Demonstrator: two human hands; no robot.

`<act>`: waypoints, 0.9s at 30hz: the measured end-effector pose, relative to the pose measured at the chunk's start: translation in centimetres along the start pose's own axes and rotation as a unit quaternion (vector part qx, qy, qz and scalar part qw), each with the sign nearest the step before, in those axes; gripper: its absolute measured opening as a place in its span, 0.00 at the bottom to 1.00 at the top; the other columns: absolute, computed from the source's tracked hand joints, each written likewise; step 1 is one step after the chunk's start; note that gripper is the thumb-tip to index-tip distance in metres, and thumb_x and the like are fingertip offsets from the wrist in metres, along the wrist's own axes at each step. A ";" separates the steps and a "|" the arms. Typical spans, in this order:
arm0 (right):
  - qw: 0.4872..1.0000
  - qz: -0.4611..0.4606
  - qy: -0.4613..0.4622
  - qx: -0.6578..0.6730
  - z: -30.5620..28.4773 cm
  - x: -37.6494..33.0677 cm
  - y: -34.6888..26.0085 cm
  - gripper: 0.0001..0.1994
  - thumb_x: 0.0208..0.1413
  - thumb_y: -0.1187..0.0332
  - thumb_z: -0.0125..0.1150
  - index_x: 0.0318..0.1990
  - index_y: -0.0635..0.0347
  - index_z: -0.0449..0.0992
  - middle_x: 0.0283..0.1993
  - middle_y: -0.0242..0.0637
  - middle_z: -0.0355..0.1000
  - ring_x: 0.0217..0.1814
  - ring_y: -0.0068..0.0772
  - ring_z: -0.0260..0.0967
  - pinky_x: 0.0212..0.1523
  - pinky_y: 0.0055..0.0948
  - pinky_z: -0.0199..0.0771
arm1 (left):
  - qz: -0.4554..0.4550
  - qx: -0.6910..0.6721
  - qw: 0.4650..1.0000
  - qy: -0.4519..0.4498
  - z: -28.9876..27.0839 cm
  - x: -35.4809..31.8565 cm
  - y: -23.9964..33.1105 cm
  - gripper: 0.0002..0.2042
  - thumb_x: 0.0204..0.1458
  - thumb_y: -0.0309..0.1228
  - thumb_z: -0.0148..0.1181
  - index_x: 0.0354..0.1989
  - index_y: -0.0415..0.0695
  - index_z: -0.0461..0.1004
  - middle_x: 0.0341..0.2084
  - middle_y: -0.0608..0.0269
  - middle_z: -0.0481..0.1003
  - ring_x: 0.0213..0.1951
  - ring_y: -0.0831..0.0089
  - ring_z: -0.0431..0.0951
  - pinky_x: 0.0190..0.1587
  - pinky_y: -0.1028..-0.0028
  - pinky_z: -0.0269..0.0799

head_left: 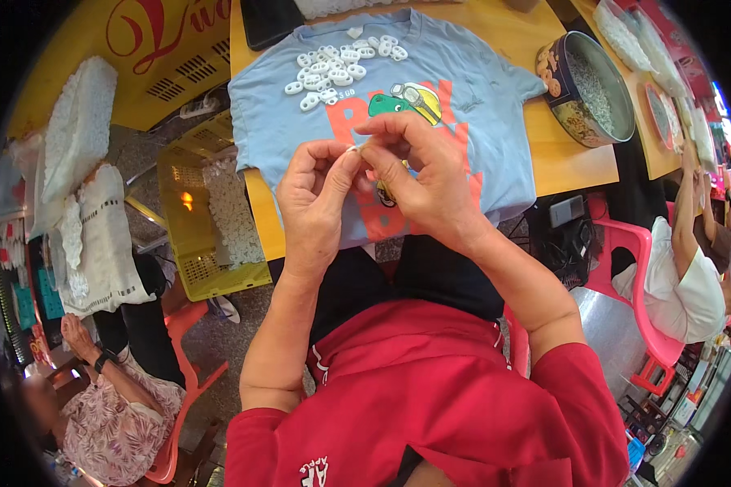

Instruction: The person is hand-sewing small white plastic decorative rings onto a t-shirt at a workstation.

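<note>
My left hand [315, 191] and my right hand [424, 178] meet above a light blue T-shirt [272, 114] spread over the table. Thumbs and forefingers of both are pinched together at a small whitish piece [353, 149]. Most of that piece is hidden by the fingertips, so its exact kind does not show. Beyond my hands, on the shirt, lies a loose heap of small white plastic pieces [339, 75], oval with holes through them. The shirt carries a printed cartoon figure and orange lettering, partly covered by my hands.
A round tin [573, 109] holding many small glittery bits stands at the table's right. Left of the yellow table [581, 166], a yellow crate [188, 235] holds white pieces. A seated person [122, 414] is at left, another person [682, 276] by a pink chair [642, 268] at right.
</note>
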State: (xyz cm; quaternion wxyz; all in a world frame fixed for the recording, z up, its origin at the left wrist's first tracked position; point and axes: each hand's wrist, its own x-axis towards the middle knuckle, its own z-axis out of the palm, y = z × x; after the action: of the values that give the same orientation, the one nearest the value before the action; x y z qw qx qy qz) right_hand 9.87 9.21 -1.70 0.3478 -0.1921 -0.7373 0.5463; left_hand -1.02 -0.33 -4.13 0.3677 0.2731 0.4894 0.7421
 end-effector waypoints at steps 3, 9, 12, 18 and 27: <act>0.996 0.050 -0.031 0.071 -0.5 0.1 -0.1 0.10 0.60 0.76 0.54 0.48 0.68 0.71 0.35 0.34 0.73 0.36 0.20 0.71 0.39 0.21 0.72 | -0.024 -0.038 0.999 -0.002 0.0 0.0 0.4 0.05 0.58 0.25 0.56 0.39 0.37 0.70 0.28 0.62 0.75 0.28 0.80 0.74 0.33 0.81 0.71; 0.991 0.106 -0.062 0.055 -2.7 0.7 -1.4 0.11 0.62 0.73 0.53 0.49 0.69 0.72 0.37 0.36 0.74 0.36 0.20 0.71 0.39 0.21 0.72 | -0.050 -0.084 0.995 -0.024 -0.1 -0.1 1.0 0.06 0.58 0.26 0.56 0.40 0.36 0.70 0.30 0.60 0.76 0.28 0.80 0.74 0.33 0.80 0.72; 0.991 -0.001 -0.094 -0.091 -3.4 1.2 -1.4 0.09 0.60 0.72 0.56 0.44 0.68 0.74 0.34 0.37 0.74 0.34 0.23 0.72 0.36 0.23 0.72 | -0.053 -0.065 0.996 -0.028 -0.1 -0.2 1.2 0.07 0.58 0.26 0.56 0.40 0.36 0.70 0.31 0.61 0.76 0.28 0.80 0.74 0.33 0.80 0.72; 0.961 -0.139 -0.133 -0.200 -3.4 1.6 -1.7 0.05 0.55 0.73 0.60 0.35 0.65 0.72 0.28 0.41 0.69 0.29 0.40 0.69 0.29 0.32 0.67 | -0.043 -0.030 0.998 -0.047 0.5 -0.8 1.9 0.07 0.58 0.26 0.57 0.41 0.36 0.70 0.30 0.62 0.76 0.28 0.80 0.74 0.33 0.81 0.72; 0.955 -0.204 -0.110 -0.186 -3.0 1.2 -2.4 0.04 0.54 0.76 0.60 0.34 0.65 0.70 0.27 0.40 0.67 0.27 0.42 0.66 0.26 0.33 0.65 | -0.004 0.008 0.994 -0.106 0.6 -1.4 1.5 0.07 0.63 0.30 0.50 0.40 0.39 0.67 0.25 0.68 0.69 0.26 0.82 0.68 0.31 0.82 0.67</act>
State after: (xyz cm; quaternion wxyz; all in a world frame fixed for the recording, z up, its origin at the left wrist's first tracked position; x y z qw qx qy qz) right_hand 11.47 11.21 1.42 0.3263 -0.0377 -0.8833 0.3347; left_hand -0.14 -1.56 -2.62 0.4183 0.3516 0.4548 0.7032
